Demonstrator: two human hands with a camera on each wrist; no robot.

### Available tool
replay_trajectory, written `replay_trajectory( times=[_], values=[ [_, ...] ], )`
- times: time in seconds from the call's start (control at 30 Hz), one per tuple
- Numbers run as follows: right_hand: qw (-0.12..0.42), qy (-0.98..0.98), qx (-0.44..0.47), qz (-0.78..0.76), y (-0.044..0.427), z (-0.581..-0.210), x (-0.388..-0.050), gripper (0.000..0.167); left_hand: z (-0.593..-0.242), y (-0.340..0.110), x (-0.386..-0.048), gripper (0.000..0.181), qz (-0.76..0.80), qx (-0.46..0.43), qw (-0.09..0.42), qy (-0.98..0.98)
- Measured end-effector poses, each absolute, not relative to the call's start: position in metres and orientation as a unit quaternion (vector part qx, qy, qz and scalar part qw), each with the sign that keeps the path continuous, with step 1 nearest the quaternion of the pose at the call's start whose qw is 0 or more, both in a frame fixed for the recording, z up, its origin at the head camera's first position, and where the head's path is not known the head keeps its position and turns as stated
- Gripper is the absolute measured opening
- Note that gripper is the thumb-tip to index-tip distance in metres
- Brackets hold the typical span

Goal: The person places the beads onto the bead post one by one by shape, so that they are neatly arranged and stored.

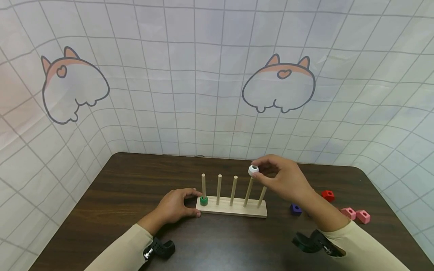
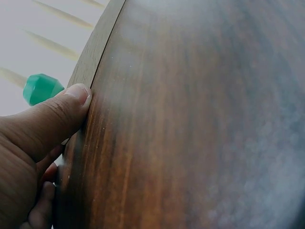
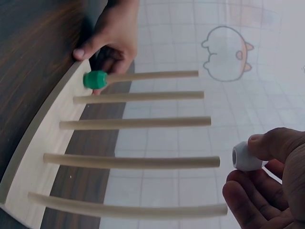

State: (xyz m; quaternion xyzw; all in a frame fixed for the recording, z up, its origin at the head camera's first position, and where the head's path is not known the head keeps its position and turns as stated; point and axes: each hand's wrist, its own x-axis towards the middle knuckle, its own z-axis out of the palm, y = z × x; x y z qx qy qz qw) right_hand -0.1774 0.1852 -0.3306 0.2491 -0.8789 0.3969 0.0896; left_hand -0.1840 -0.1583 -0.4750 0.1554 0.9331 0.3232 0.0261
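Note:
On the table stands a wooden peg board (image 1: 234,209) with several upright pegs; a green bead (image 1: 204,201) sits at the foot of its leftmost peg. My left hand (image 1: 174,206) grips the board's left end, thumb on the front edge (image 2: 52,117) and fingers round the back. Between thumb and fingers, my right hand (image 1: 283,177) pinches a white faceted bead (image 1: 253,170). The bead is just above the tip of the second peg from the right. In the right wrist view its hole faces that peg's tip (image 3: 215,161), with a small gap between them.
Right of the board lie a dark blue block (image 1: 295,209), a red block (image 1: 327,195) and two pink blocks (image 1: 363,216), with holes in them. My right forearm partly covers that area. A white grid-patterned cloth (image 1: 210,75) hangs behind the dark wooden table (image 1: 223,241).

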Motion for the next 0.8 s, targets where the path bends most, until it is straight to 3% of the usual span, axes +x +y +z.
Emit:
replay_trajectory(
  times=[0.8],
  values=[
    [0.060,-0.867,0.259,0.421,0.151,-0.330,-0.186,0.025,-0.472,-0.156,-0.186,0.055,0.321,0.156,0.027,0.934]
  ],
)
